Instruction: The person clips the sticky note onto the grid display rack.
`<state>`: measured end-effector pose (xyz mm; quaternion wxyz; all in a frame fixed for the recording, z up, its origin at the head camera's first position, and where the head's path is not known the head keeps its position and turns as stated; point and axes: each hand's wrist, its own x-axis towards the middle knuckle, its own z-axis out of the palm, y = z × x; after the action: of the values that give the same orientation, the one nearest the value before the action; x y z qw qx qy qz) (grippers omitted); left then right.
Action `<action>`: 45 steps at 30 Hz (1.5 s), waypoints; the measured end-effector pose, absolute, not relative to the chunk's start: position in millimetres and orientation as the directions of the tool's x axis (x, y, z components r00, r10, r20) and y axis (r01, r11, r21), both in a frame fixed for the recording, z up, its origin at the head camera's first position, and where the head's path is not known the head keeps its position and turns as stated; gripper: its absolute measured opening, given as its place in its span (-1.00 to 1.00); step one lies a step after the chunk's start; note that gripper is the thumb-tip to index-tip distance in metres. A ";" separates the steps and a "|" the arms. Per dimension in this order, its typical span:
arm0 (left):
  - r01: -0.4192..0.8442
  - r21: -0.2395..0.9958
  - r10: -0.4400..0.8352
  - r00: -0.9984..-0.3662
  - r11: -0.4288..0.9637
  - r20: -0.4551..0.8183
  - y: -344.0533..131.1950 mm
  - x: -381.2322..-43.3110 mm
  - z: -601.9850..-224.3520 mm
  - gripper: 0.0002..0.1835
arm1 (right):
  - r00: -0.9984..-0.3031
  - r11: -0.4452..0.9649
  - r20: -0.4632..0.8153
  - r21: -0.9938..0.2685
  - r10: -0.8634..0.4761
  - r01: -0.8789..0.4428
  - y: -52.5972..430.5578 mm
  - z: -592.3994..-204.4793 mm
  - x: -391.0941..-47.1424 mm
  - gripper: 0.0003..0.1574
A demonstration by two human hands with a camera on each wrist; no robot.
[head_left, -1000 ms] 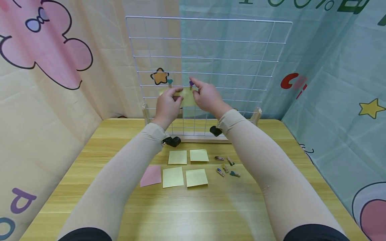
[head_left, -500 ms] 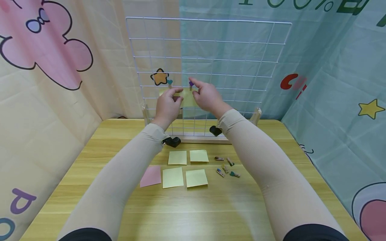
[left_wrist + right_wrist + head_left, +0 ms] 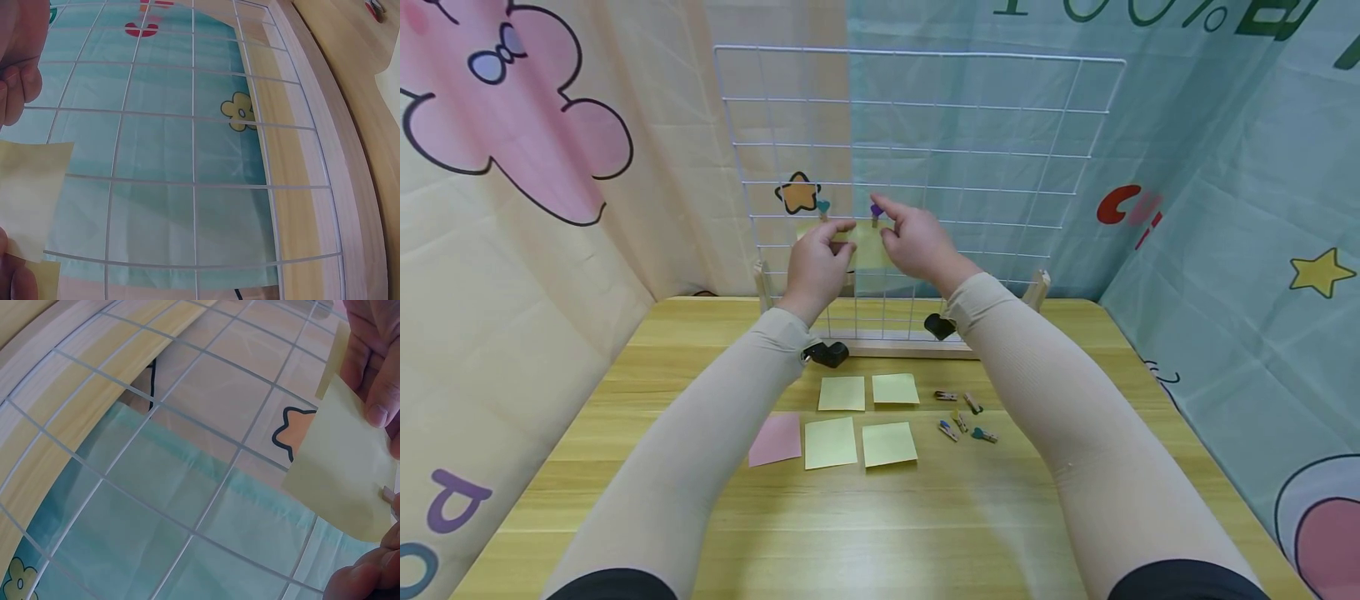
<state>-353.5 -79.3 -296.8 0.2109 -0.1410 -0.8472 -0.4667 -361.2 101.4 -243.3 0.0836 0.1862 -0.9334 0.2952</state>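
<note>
Raised before a white wire grid (image 3: 985,152), both hands work at one pale yellow sticky note (image 3: 871,250). My left hand (image 3: 815,268) pinches the note's left edge between thumb and fingertip. My right hand (image 3: 921,243) pinches a small clothespin with a purple heart (image 3: 876,210) at the note's top. In the right wrist view, the clothespin's wooden tip (image 3: 389,494) lies over the paper. Mostly behind my left hand is another yellow note (image 3: 49,280), below a clothespin with a teal heart (image 3: 823,206).
On the wooden table (image 3: 880,533) lie several yellow notes (image 3: 831,442), a pink note (image 3: 776,439) and several small clothespins (image 3: 958,420) to their right. Wooden feet (image 3: 1037,289) hold the grid up. Printed cloth (image 3: 1225,250) hangs behind and at the sides.
Both hands keep almost the same place and hold at the note and the purple-heart clothespin. The whole view shifts very slightly downward.
</note>
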 end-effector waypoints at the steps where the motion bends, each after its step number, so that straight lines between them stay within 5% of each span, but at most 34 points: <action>1: 0.433 0.733 0.043 -0.873 0.525 0.485 -79.4 -353.2 -296.9 -0.65 | -0.916 0.755 0.268 -0.521 -0.300 -0.399 102.0 -243.5 -361.1 -0.24; 34: 0.484 0.684 0.131 -0.855 0.546 0.501 -97.7 -337.8 -299.7 -0.70 | -0.862 0.664 0.358 -0.552 -0.359 -0.505 147.1 -261.1 -334.0 -0.24; 45: 0.571 0.560 0.212 -0.789 0.600 0.577 -118.7 -324.5 -302.2 -0.68 | -0.849 0.680 0.369 -0.512 -0.378 -0.525 176.7 -269.9 -318.0 -0.30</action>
<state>-324.5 -118.7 -302.2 0.2330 -0.2265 -0.8636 -0.3854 -318.0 176.7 -269.9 0.1175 0.2484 -0.9089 0.3138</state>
